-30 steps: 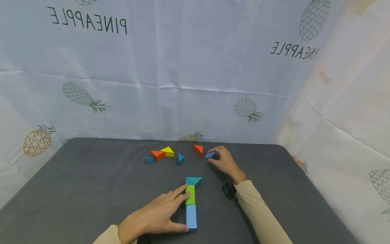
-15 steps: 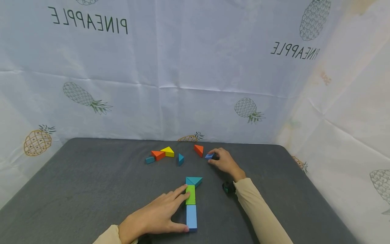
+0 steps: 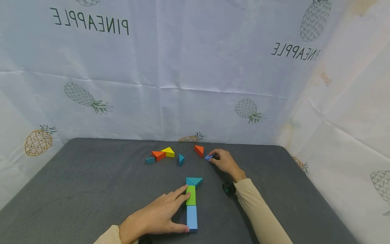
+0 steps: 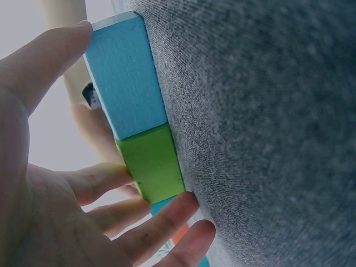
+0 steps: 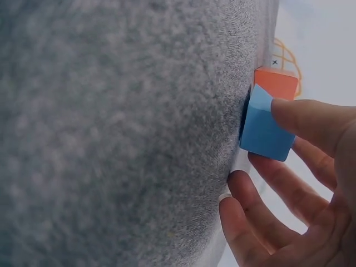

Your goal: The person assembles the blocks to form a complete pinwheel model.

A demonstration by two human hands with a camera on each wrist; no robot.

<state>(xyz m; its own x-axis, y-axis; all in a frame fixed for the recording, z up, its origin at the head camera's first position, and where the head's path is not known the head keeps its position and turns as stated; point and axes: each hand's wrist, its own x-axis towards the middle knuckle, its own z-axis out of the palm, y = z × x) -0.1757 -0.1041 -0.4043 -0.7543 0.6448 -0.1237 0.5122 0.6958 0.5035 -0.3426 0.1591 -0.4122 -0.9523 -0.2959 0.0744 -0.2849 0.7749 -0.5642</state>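
Observation:
In the head view my left hand lies along the left side of a row of blocks, fingers spread. Its thumb touches the lower corner of the light blue rectangular block, and fingertips rest against the green block. Two teal triangular blocks top the row. Seen from the left wrist, the blue block and green block meet end to end. Farther back, my right hand pinches a blue triangular block between thumb and fingers. The right wrist view shows the thumb on that blue block.
Beside the right hand stands an orange triangular block. Left of it are a teal triangle, a yellow triangle, an orange triangle and a small teal block. A pineapple-print cloth hangs behind the dark table.
The right hand has dipped slightly, and the blue triangular block in its pinch has turned a little. My left hand and the row of blocks keep their places.

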